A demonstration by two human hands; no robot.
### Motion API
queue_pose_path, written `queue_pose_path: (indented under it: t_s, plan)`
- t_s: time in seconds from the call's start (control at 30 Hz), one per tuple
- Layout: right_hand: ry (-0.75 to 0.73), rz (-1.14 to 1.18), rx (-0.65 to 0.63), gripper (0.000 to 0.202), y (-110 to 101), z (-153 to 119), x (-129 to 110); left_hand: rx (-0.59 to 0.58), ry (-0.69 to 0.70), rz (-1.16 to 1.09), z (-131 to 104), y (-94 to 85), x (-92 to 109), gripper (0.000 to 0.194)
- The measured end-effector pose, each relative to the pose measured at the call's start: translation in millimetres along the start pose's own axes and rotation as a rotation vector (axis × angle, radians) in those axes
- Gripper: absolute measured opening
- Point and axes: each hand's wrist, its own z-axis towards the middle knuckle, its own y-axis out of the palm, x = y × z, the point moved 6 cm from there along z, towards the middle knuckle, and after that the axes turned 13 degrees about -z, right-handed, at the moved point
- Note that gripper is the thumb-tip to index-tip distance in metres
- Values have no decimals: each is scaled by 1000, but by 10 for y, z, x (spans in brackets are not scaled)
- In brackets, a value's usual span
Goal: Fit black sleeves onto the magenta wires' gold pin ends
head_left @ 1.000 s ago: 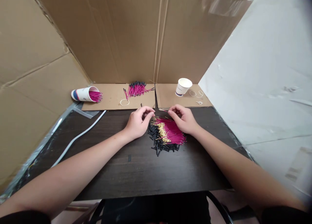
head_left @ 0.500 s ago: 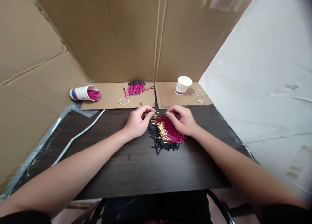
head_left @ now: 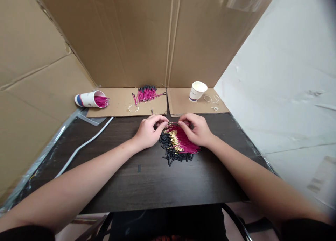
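My right hand [head_left: 196,129] is closed in a pinch on one thin magenta wire [head_left: 173,122] with a gold-coloured tip. The tip points left, toward my left hand [head_left: 152,130]. That hand's thumb and forefinger are pressed together at the wire's tip, and whatever lies between them is too small to make out. Just below both hands lies a heap of magenta wires [head_left: 187,143] with gold ends facing left. Short black sleeves [head_left: 165,140] are scattered under and around the heap's left and front sides.
Magenta wires with black ends [head_left: 147,93] lie piled on the cardboard strip [head_left: 118,106] at the back. A tipped paper cup [head_left: 88,99] holds more wires at the left. An upright paper cup [head_left: 197,92] stands right, near white rubber bands [head_left: 208,98]. A pale cable [head_left: 84,146] crosses the left side.
My left hand has shifted slightly right, and the gap between my two hands' fingertips is a little narrower. The heap and the cups are where they were.
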Motion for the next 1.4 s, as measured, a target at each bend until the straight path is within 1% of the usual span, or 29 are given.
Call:
queue_pose_path:
  t_s: [0.17,0.33,0.63,0.83,1.0,1.1,1.17,1.23,1.4]
  plan:
    - [-34,-13,-12,18,10,-1,-50,-32,43,31,0,19,80,14]
    - [-48,-16,-3,18,13,4,-79,-57,46,26,2,32,95,17]
    - [-56,-9,-4,18,20,-9,-77,-53,41,15,-4,32,101,16]
    - [-20,-16,-36,19,42,-3,-47,-52,33,15,0,27,98,16]
    - [-28,9,-17,17,31,2,-60,-42,15,-24,-10,31,81,17]
    - [6,45,44,16,-13,10,-58,-32,-4,-60,-24,31,51,30]
    - [39,62,91,17,-46,15,-49,-27,-2,-57,-28,30,41,34]
    - [87,71,107,19,-55,15,-27,-12,7,-43,-24,20,42,31]
    - [274,203,29,30,44,-26,63,-6,12,9,-8,7,67,15]
